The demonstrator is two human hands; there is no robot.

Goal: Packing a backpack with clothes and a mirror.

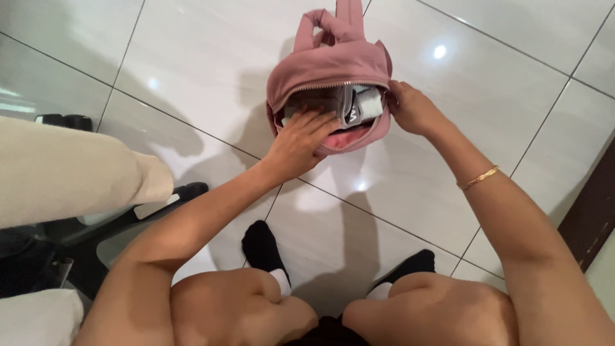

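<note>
A person looks down past their own bare knees and black-socked feet (264, 248) at a small pink backpack (333, 64) lying on a glossy white tiled floor (192, 57). The backpack sits at twelve o'clock in the view, its carry loop pointing away from the person and its zipped mouth open toward them.

The left hand (301, 138), reaching in from seven o'clock, has its fingers spread and pushed into the opening, pressing on pale, folded items inside; whether it has closed on any one of them cannot be told. The right hand (410, 109), coming in from four o'clock, pinches the backpack's rim at its three o'clock edge and holds the mouth open. A thin gold bracelet (479, 178) circles the right wrist.

Inside the opening, grey and white packets (362, 106) show beside the pink lining.

At nine o'clock a cream cushion or seat (70, 170) rests on a dark frame (134, 214).

The step in hand looks like sorting through or settling the contents. A next move would seem to need the right hand keeping the rim taut while the left hand's fingers close on one item or press it flat.
</note>
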